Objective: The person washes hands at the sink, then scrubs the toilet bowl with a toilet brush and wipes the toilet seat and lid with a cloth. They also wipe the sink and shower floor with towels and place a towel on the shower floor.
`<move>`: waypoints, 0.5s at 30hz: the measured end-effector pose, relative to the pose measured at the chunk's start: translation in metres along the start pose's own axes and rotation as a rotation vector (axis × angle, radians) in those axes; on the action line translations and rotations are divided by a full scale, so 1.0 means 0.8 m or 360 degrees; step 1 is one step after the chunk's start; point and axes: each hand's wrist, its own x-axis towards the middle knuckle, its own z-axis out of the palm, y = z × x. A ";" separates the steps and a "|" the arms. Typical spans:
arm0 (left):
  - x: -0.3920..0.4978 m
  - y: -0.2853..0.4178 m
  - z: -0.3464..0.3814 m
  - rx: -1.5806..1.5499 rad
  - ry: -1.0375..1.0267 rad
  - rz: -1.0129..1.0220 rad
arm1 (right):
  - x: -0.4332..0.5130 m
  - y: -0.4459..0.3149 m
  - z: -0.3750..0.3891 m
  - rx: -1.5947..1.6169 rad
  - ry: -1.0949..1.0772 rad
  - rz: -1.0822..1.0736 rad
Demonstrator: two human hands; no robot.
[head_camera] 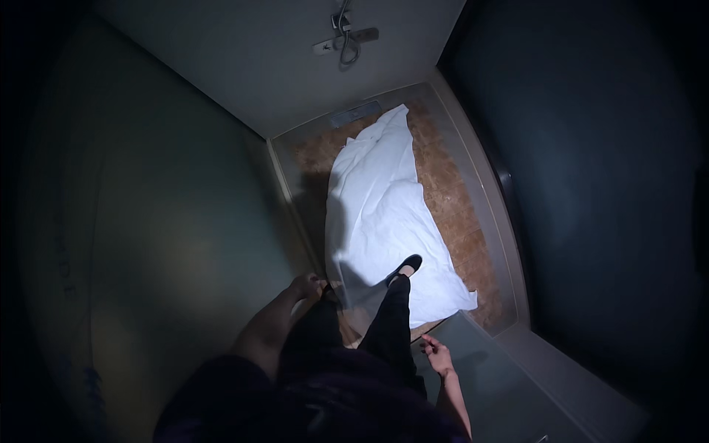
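Observation:
A white cloth, perhaps a towel [376, 205], lies spread and wrinkled on the brown tiled floor [443, 183]. One foot in a black slip-on shoe [410, 264] rests on the cloth's near part. My left hand [306, 285] is in shade beside the left glass panel, with its fingers curled; whether it holds anything is too dark to tell. At the lower right, my right hand [436, 353] hangs near the edge of another glass panel [476, 382], fingers loosely apart and holding nothing.
A frosted glass panel [183, 221] stands at the left, a dark panel [598, 166] at the right. On the far wall hang a metal hose [346, 47] and a fixture. A rectangular drain cover [356, 113] lies at the floor's far end. A raised grey curb [501, 221] runs along the right.

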 end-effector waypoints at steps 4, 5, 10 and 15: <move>-0.008 0.050 -0.003 -0.0680 0.0250 -0.0059 | 0.103 0.036 -0.084 0.0428 -0.0167 0.0114; -0.029 0.060 -0.013 -0.0726 0.0279 -0.0192 | 0.116 0.044 -0.098 0.0440 -0.0177 0.0223; -0.028 0.091 0.016 -0.0503 0.0308 -0.0444 | 0.147 -0.028 -0.207 0.0883 0.0129 0.0318; 0.031 0.127 -0.001 -0.0376 0.0444 -0.0091 | 0.181 -0.059 -0.242 0.0786 0.0227 0.0418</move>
